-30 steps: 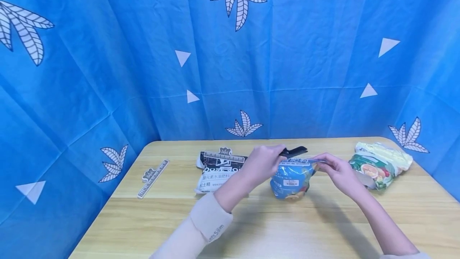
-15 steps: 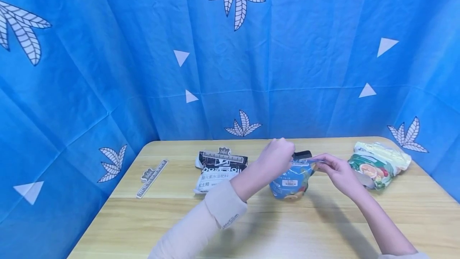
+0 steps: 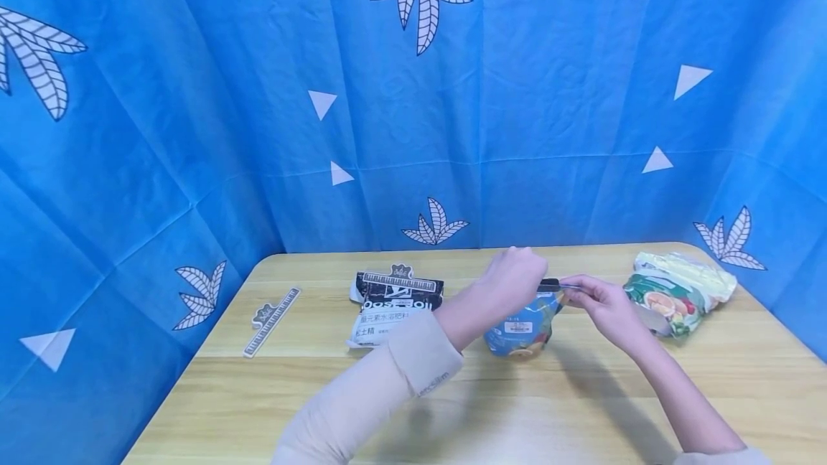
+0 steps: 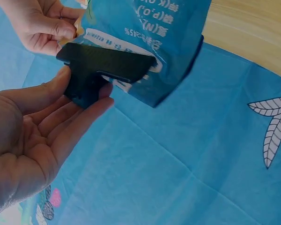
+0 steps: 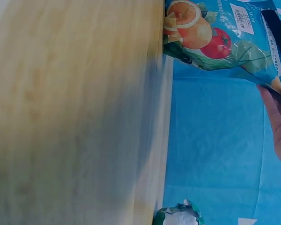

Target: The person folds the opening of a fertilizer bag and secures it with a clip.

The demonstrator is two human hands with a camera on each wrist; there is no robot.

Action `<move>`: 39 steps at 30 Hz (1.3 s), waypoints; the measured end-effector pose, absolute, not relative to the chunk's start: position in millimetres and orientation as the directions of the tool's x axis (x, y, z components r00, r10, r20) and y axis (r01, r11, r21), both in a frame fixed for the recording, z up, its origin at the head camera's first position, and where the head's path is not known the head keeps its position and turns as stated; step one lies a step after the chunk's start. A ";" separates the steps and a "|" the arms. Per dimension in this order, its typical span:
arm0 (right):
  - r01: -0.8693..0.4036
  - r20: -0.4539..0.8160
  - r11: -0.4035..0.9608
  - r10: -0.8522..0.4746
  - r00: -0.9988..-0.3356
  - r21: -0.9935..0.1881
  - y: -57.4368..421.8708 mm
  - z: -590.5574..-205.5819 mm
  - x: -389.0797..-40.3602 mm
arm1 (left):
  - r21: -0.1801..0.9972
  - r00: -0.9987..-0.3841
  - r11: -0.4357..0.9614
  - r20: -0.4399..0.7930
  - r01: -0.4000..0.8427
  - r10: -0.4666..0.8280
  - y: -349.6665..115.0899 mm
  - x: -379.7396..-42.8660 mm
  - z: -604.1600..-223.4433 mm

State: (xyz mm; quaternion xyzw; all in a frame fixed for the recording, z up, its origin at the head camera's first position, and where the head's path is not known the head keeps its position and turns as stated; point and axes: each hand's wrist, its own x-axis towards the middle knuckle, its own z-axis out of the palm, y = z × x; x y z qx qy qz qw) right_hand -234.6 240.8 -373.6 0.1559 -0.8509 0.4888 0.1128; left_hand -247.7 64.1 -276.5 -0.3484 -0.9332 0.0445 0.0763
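A blue fertilizer bag point(image 3: 520, 329) with printed fruit stands upright on the table. My left hand point(image 3: 513, 282) pinches a black clip point(image 4: 107, 63) by its grip, thumb on one side and fingers on the other. In the left wrist view the clip's long bar lies across the bag's top edge. My right hand point(image 3: 601, 307) pinches the right corner of the bag's top between thumb and fingers. From the head view, my left hand hides part of the clip and the bag's upper left.
A black-and-white bag point(image 3: 390, 318) wears a piano-key clip point(image 3: 399, 280) along its top. Another piano-key clip point(image 3: 271, 323) lies at the table's left. At the right lies a green and pale yellow bag point(image 3: 678, 296). Blue curtain point(image 3: 549, 92) hangs behind the table.
My left hand has moved right with the black clip, bringing it to the top edge of the blue bag. The right hand keeps its hold on the corner.
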 end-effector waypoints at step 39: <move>-0.372 0.287 0.526 -0.238 -0.928 -0.765 246.6 -366.7 -231.4 | -0.027 -0.702 0.703 0.036 0.710 0.711 47.8 -258.0 -281.5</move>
